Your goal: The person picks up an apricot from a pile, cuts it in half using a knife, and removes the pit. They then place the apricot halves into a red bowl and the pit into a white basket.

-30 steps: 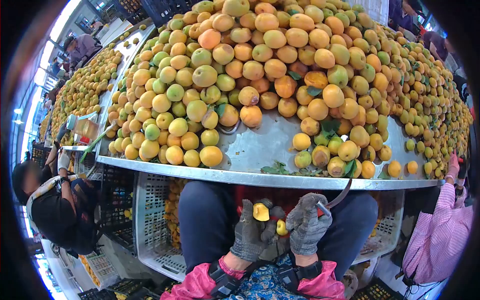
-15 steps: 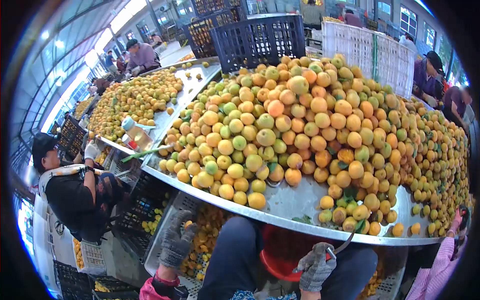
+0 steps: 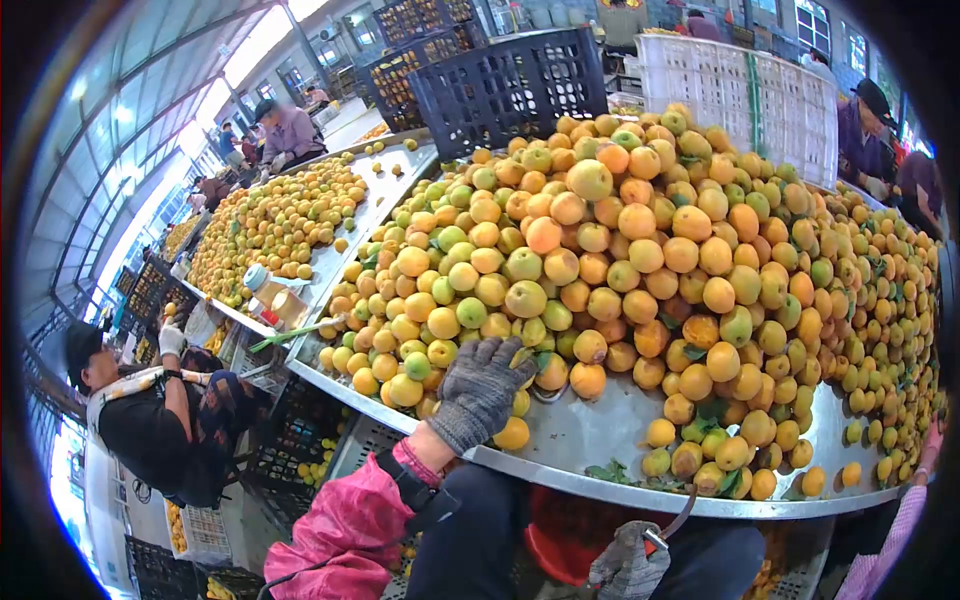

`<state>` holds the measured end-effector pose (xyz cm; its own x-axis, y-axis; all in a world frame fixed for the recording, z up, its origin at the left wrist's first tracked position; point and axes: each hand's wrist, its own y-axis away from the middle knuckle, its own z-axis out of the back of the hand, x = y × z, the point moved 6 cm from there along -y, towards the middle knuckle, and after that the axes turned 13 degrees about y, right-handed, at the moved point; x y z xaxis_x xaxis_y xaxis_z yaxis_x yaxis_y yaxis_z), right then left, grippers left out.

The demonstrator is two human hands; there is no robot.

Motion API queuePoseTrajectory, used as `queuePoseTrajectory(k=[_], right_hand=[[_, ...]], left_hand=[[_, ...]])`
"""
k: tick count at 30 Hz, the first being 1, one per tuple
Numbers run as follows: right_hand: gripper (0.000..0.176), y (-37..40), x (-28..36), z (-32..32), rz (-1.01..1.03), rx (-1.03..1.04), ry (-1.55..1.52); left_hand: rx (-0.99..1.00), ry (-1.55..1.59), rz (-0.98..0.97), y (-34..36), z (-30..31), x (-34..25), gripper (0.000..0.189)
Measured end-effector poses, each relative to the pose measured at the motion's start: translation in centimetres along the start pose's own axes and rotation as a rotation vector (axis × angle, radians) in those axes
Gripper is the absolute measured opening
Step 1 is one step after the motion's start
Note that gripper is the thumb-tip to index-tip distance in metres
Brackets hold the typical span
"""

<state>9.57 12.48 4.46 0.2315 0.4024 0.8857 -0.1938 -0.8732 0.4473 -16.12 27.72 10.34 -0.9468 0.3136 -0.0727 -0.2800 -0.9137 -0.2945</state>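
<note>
My left hand [image 3: 485, 390], in a grey knit glove, reaches over the front edge of the metal table. Its fingers curl over an apricot [image 3: 522, 358] at the near side of a large heap of orange, yellow and green apricots [image 3: 600, 240]; the palm side is hidden. Low in front of my right knee, my gloved right hand [image 3: 630, 568] is closed on a small knife [image 3: 680, 515]. The knife's curved blade points up toward the table rim. Below, a red bucket [image 3: 555, 545] stands between my legs.
The metal table [image 3: 570, 425] has a raised rim in front of me. Behind the heap stand a black crate [image 3: 510, 90] and a white crate [image 3: 735, 105]. A bottle [image 3: 280, 300] lies at the left beside green stalks. A co-worker [image 3: 150, 430] sits at left; a pink sleeve shows at right.
My left hand has risen from the fruit bin beside my left leg up onto the heap on the table. My right hand has dropped slightly, still with the knife.
</note>
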Motion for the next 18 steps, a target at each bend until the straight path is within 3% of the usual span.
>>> queuePoseTrajectory(k=[2,3,5,6,7,9,10,11,13,15,17,18], right_hand=[[0.016,-0.3,-1.4,0.4,-0.065,0.017,-0.044],[0.016,-0.9,-2.9,0.9,-0.078,-0.006,-0.038],[0.015,-1.6,-4.0,1.6,0.244,-0.027,0.37],[0.014,-0.6,-1.2,0.3,-0.013,0.008,0.082],[0.014,-0.7,-2.3,0.8,-0.021,-0.001,0.082],[0.013,-1.2,-1.2,0.2,0.191,-0.021,0.291],[0.015,-0.5,-1.7,0.7,0.032,-0.005,0.11],[0.015,-0.6,-2.1,0.9,0.031,-0.009,0.108],[0.016,-1.0,-2.9,1.1,-0.003,-0.027,-0.003],[0.015,-0.4,-2.4,0.9,-0.032,0.015,-0.052],[0.013,-0.1,-1.7,0.6,-0.054,0.047,-0.099],[0.014,0.0,-2.1,0.5,-0.109,0.051,-0.13]], left_hand=[[0.103,-0.225,-0.208,-0.4,-2.4,-0.5,0.04],[0.116,-0.203,-0.219,-0.7,-2.8,-0.3,0.04],[0.196,-0.199,-0.329,-1.5,-3.5,0.1,0.04],[0.209,-0.158,-0.368,-1.9,-3.1,0.3,0.041],[0.216,-0.151,-0.374,-1.8,-2.8,0.4,0.041],[0.342,-0.057,-0.262,-2.3,-2.0,0.9,0.044],[0.322,0.019,-0.215,-2.2,-0.6,1.2,0.046],[0.323,0.02,-0.218,-1.6,-0.3,1.5,0.046],[-0.1,0.308,-0.114,-0.5,2.7,3.4,0.048],[-0.217,0.562,0.076,0.5,2.6,6.6,0.046],[-0.257,1.185,0.478,1.7,1.0,10.3,0.041],[-0.306,1.309,0.572,2.5,0.9,11.6,0.038]])
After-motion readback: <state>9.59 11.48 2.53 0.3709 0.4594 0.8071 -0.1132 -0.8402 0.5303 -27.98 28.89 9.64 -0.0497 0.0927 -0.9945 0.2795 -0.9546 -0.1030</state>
